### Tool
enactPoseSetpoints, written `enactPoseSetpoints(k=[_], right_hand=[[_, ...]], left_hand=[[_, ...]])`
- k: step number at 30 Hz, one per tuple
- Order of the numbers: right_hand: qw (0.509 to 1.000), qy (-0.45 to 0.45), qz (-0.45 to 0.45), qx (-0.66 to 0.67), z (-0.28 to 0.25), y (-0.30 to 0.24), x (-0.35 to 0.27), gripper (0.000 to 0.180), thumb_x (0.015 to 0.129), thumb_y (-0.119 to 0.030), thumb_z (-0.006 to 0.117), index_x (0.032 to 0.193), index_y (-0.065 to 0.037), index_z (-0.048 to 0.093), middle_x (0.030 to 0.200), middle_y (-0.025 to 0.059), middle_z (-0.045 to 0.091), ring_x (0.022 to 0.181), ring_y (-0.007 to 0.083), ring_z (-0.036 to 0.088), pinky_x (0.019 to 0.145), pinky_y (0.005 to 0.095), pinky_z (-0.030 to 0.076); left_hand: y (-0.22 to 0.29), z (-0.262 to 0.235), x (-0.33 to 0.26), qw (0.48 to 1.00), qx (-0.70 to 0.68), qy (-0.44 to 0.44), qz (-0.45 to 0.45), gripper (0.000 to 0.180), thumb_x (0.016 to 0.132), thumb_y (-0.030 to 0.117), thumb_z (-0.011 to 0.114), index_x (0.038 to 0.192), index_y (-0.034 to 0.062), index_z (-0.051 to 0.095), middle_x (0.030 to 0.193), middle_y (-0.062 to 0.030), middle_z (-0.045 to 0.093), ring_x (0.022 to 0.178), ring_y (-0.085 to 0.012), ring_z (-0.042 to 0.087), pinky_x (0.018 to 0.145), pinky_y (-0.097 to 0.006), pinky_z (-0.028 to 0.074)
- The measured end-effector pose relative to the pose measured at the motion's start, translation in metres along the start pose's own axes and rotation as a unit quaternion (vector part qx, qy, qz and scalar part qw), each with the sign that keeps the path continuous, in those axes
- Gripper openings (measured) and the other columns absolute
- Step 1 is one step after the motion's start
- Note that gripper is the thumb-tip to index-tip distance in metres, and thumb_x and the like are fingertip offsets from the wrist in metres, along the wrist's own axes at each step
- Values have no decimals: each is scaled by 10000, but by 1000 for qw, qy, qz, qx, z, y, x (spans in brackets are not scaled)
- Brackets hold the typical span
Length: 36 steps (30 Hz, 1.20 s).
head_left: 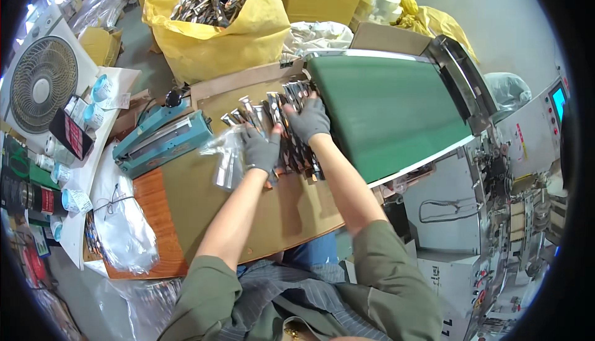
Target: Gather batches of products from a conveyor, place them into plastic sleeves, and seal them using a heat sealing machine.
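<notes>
**A:** What are the hands doing in the head view?

**B:** Both are wearing grey gloves and working on a row of slim dark sachets (pixel 282 124) that is lying fanned out across a sheet of brown cardboard (pixel 204 198), just left of the green conveyor belt (pixel 390 111). The right hand (pixel 308 119) is lying spread, palm down, on the far end of the row — fingers flat, gripping nothing that I can see.

**B:** The left hand (pixel 260 149) is sitting nearer, fingers curled down onto the sachets. A clear plastic bag (pixel 224 158) is hanging just beside it on the left; whether the hand is actually pinching the bag, I cannot tell.

**A:** And around them?

**B:** A teal heat sealer (pixel 162 141) is standing on the left of the cardboard, near the bag. Further left, a white fan (pixel 42 84) is facing up, with small rolls of tape beside it. A bundle of clear bags (pixel 124 223) is lying on the wooden table edge, near left.

**A:** Anything beyond?

**B:** At the far side, a big yellow sack (pixel 217 37) is standing open, filled with more of the same sachets. On the right, a grey packing machine (pixel 496 173) is taking up the space past the belt — a small blue screen (pixel 558 102) is glowing on it.
</notes>
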State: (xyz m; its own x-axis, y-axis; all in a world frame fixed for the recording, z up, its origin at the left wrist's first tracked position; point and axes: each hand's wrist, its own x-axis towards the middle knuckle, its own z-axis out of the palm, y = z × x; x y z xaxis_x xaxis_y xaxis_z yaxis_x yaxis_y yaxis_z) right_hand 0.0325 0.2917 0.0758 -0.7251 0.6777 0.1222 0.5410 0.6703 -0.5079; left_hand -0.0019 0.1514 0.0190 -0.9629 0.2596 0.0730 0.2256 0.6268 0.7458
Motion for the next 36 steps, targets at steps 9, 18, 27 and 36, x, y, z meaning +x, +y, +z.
enactPoseSetpoints(k=[9,18,27,36], right_hand=[[967,-219,-10,132,22,-26,-26,770,657,-652,648,1129,-50,561,1148,254,571,1058,415,557,904,433,438],[967,-212,-55,131,31,-61,-64,817,673,-647,628,1134,25,571,1018,283,617,991,412,592,848,409,453],[681,-338,69,646,97,-38,-107,281,898,-290,558,1051,-54,567,752,-32,507,654,75,477,591,210,408],[700,-368,-336,512,-8,-130,-160,968,680,-278,792,1430,-38,229,1331,122,416,1136,221,475,931,332,420]], left_hand=[[5,-50,-8,938,-243,-125,-212,817,796,528,628,1305,-67,394,1222,-285,509,1157,-332,501,975,-367,369],[-60,-55,-21,821,-540,-118,-143,570,823,396,651,1206,-3,513,1104,-107,602,983,-221,587,832,-327,474],[-42,-169,-91,869,-472,-107,-100,737,549,452,840,1086,15,587,1052,-85,609,1003,-184,550,879,-297,429],[-53,-269,-136,910,-380,-31,161,1027,476,236,866,1326,-17,348,1217,-143,535,1143,-229,498,1013,-314,367]])
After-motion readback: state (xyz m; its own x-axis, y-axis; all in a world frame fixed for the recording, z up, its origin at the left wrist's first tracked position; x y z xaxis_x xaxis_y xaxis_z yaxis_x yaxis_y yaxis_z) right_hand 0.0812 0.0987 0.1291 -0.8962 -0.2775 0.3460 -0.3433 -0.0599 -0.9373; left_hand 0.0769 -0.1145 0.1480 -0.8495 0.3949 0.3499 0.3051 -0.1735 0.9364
